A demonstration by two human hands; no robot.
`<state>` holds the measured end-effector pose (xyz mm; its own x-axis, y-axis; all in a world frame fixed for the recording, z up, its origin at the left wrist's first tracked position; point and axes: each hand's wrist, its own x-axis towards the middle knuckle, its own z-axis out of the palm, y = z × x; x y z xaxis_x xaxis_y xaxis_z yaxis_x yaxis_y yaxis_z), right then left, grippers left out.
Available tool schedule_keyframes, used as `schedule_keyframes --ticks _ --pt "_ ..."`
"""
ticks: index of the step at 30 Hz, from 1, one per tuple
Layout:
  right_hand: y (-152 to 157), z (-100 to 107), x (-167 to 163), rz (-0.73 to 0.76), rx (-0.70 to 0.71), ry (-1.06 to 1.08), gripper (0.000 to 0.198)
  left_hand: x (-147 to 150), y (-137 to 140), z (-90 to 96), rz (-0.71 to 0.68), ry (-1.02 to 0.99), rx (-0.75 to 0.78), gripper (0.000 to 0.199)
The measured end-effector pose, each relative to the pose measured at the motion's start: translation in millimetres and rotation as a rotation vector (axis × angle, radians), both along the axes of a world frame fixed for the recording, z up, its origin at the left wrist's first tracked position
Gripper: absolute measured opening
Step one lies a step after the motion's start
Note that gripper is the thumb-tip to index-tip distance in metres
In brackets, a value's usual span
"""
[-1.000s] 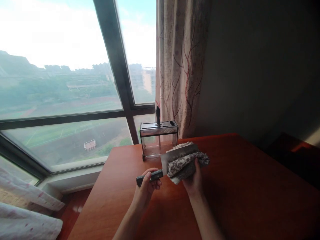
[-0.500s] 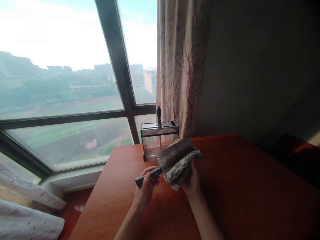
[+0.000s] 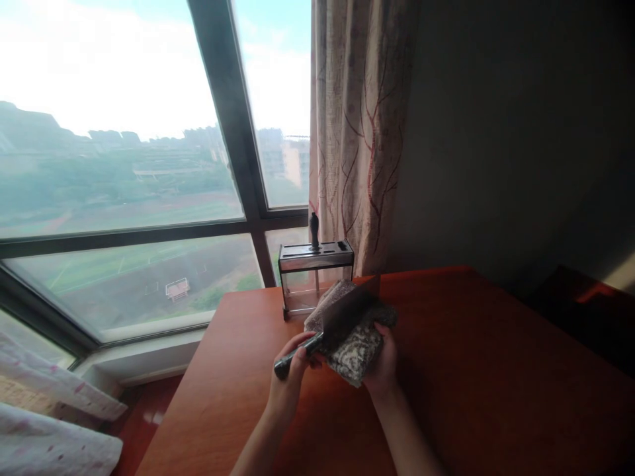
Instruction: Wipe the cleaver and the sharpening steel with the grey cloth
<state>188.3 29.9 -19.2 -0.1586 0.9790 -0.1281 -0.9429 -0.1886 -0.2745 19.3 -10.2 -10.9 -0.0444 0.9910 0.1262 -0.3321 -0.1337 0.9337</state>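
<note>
A cleaver (image 3: 351,316) with a broad dark blade and a black handle is held over the table, its blade pointing up and to the right. My left hand (image 3: 292,363) is closed round the handle. Wrapped loosely about the blade is a grey-and-white patterned cloth (image 3: 354,354), which shows on both sides of the steel. My right hand (image 3: 383,357) grips the cloth from the right, thumb on top; its other fingers are hidden beneath. Just behind stands a knife block (image 3: 317,258) with clear sides, a slotted metal top and one black-handled tool upright in it.
The reddish-brown wooden table (image 3: 223,396) spreads under my hands. Behind the knife block hangs a long curtain (image 3: 357,145) beside a large window (image 3: 124,165). Another pale curtain (image 3: 54,436) is at the lower left, past the table's edge.
The cleaver's blade has turned more edge-on, and its handle has tilted. The cloth has spread open, with more of it on both sides of the blade.
</note>
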Motion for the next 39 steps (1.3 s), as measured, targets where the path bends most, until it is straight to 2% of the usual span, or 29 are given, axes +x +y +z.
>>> schedule_keyframes --ticks 4,11,16,21,25,30,39 --pt "0.3 2.2 5.4 -0.032 -0.006 -0.012 0.036 -2.7 3.2 0.1 -0.011 -0.216 -0.085 0.038" --pt "0.5 5.0 21.2 -0.152 -0.05 -0.001 0.033 -7.2 4.1 4.9 -0.023 -0.347 -0.246 0.039" --pt "-2.7 5.0 17.8 -0.076 0.0 -0.025 0.034 -6.5 5.7 4.6 -0.048 -0.44 -0.311 0.035" --pt "-1.2 7.5 10.3 -0.03 -0.036 -0.035 0.033 -10.2 6.9 8.3 -0.009 -0.517 -0.301 0.031" --pt "0.3 8.7 2.2 -0.096 -0.064 -0.079 0.027 -9.7 4.9 10.0 -0.008 -0.578 -0.281 0.028" --pt "-3.5 7.4 0.3 -0.098 -0.045 -0.079 0.027 -3.4 3.7 5.9 -0.082 -0.525 -0.297 0.032" --pt "-7.0 10.2 11.1 -0.064 -0.029 0.002 0.037 -5.6 7.0 1.8 0.002 -0.481 -0.243 0.035"
